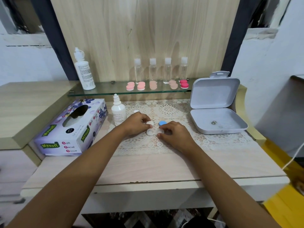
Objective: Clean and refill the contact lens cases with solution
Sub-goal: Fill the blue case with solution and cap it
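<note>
Lace doily (167,111), left hand (134,124) pinching round cap (150,123), right hand (176,135) pinching white case (153,132)

The right hand (176,137) hides part of the white lens case (152,131), and print on the small bottle (118,113) is unreadable.

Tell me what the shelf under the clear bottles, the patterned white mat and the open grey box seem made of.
Transparent shelf: glass, green-tinted edge. White lace mat: crocheted thread or moulded vinyl, unclear; openwork holes. Open grey box: probably matte plastic, moulded rounded corners.
</note>
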### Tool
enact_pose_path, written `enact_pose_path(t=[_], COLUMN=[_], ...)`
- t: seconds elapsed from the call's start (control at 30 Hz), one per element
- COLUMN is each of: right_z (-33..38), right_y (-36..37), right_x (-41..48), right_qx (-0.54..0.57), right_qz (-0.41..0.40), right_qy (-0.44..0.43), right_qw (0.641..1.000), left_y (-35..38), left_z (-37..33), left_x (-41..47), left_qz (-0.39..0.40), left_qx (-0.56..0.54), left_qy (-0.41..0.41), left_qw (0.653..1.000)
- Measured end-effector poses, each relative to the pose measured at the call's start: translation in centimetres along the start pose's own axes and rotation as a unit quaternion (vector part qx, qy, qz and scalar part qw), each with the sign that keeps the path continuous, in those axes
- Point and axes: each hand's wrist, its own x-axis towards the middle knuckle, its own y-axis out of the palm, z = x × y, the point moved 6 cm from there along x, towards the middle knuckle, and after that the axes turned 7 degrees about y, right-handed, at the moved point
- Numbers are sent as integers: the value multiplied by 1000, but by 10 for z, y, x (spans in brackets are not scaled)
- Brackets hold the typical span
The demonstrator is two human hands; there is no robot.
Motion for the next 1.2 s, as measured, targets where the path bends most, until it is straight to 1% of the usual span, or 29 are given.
enact_pose_path(t=[0.17,0.23,0.5,0.7,1.07,1.2], right_z=[0,0,0,3,2,0], right_y=[0,0,1,-1,0,2], right_x=[0,0,0,-2,-1,1], right_qx=[2,0,-2,-10,-5,-8], right_qz=[-1,-2,2,-7,-5,0], right_qy=[-1,-2,2,-2,-6,-2], right_qw=[1000,1000,1000,1000,1000,1000], left_y=[-2,-1,3,8,13,13], left_z=[-2,-6,-10,-4,-3,-3], left_x=[-13,-20,-40,-45,-43,-42], left_qz=[-62,-67,-88,-99,-117,-127], left_qx=[-111,-124,-73,-119,-36,-24], left_qy=[-17,-13,41,29,57,63], left_qw=[992,990,993,988,991,990])
